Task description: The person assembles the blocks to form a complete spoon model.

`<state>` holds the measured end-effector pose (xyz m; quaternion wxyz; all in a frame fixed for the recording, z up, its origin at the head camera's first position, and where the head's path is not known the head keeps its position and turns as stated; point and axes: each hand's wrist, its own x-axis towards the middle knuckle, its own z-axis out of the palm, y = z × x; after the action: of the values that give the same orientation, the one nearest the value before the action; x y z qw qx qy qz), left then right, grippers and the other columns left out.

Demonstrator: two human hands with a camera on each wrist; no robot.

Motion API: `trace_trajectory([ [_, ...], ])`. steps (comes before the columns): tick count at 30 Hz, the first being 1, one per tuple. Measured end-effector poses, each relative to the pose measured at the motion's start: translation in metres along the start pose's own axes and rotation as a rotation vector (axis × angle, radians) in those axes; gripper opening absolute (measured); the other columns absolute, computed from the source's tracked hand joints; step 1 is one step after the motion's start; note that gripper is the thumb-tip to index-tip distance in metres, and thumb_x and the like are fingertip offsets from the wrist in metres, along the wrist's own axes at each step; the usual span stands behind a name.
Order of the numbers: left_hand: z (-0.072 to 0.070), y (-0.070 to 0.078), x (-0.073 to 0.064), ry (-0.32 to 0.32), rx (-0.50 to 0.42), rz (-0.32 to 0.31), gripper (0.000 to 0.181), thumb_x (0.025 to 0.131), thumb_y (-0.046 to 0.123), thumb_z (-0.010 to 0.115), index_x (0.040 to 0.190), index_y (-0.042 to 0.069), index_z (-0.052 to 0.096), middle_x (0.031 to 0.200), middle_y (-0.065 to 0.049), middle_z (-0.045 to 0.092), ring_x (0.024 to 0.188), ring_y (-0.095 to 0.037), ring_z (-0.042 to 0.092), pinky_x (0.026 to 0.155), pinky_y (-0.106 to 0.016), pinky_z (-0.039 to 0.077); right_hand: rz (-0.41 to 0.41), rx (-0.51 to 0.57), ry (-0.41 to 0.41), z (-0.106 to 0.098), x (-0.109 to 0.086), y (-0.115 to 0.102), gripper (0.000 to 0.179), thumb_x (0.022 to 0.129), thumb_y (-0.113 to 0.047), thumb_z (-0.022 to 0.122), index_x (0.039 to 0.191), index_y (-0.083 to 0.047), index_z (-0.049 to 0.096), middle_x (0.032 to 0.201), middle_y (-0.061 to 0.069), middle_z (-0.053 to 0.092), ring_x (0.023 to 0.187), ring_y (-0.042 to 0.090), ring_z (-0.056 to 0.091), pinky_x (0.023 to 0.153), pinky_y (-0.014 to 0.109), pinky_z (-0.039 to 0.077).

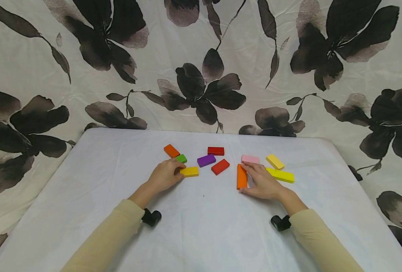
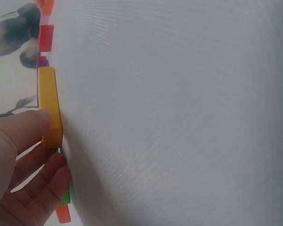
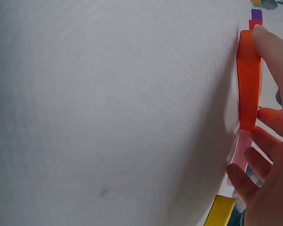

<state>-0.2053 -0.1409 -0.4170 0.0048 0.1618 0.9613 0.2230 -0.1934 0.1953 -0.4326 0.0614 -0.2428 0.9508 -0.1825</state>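
My left hand (image 1: 165,175) pinches the left end of a yellow block (image 1: 191,172) lying on the white table. In the left wrist view the thumb presses that yellow block (image 2: 49,92), with the other fingers beside its end. A green block (image 1: 180,158) and an orange block (image 1: 171,151) lie just beyond this hand. My right hand (image 1: 263,182) grips another orange block (image 1: 241,176) lengthwise, thumb at the near end and a finger at the far end. The right wrist view shows this orange block (image 3: 249,84) on the cloth. A pink block (image 1: 250,159) lies behind it.
Between the hands lie a purple block (image 1: 206,160) and two red blocks, one farther back (image 1: 216,151) and one nearer (image 1: 220,166). Right of the right hand are a long bright-yellow block (image 1: 282,175) and a shorter yellow one (image 1: 275,161). A floral cloth (image 1: 269,94) hangs behind the table.
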Motion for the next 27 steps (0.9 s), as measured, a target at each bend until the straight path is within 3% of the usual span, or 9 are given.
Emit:
trace_trajectory([
  [7, 0.0, -0.0006, -0.0004, -0.011, -0.009, -0.011, 0.027, 0.079, 0.015, 0.071, 0.106, 0.007, 0.068, 0.106, -0.01, 0.064, 0.091, -0.022, 0.058, 0.086, -0.038, 0.049, -0.002, 0.004, -0.001, 0.0014, 0.0016, -0.0004, 0.083, 0.077, -0.044, 0.07, 0.142, -0.006, 0.034, 0.146, 0.012, 0.032, 0.128, 0.032, 0.031, 0.105, 0.052, 0.03],
  [18, -0.0005, 0.0002, 0.0006, -0.009, -0.009, -0.017, 0.029, 0.079, 0.015, 0.072, 0.106, 0.007, 0.068, 0.106, -0.01, 0.064, 0.092, -0.023, 0.058, 0.087, -0.038, 0.049, -0.004, -0.002, 0.034, 0.0014, 0.0031, -0.0008, 0.083, 0.073, -0.047, 0.072, 0.138, -0.006, 0.04, 0.137, 0.013, 0.041, 0.121, 0.029, 0.038, 0.102, 0.049, 0.035],
  [27, 0.0007, -0.0008, 0.0009, -0.011, -0.002, -0.027, 0.029, 0.079, 0.015, 0.072, 0.106, 0.008, 0.069, 0.106, -0.01, 0.064, 0.091, -0.022, 0.057, 0.086, -0.037, 0.049, -0.013, -0.015, 0.062, 0.0046, 0.0029, -0.0029, 0.084, 0.072, -0.05, 0.072, 0.137, -0.006, 0.041, 0.137, 0.012, 0.042, 0.124, 0.03, 0.037, 0.103, 0.05, 0.032],
])
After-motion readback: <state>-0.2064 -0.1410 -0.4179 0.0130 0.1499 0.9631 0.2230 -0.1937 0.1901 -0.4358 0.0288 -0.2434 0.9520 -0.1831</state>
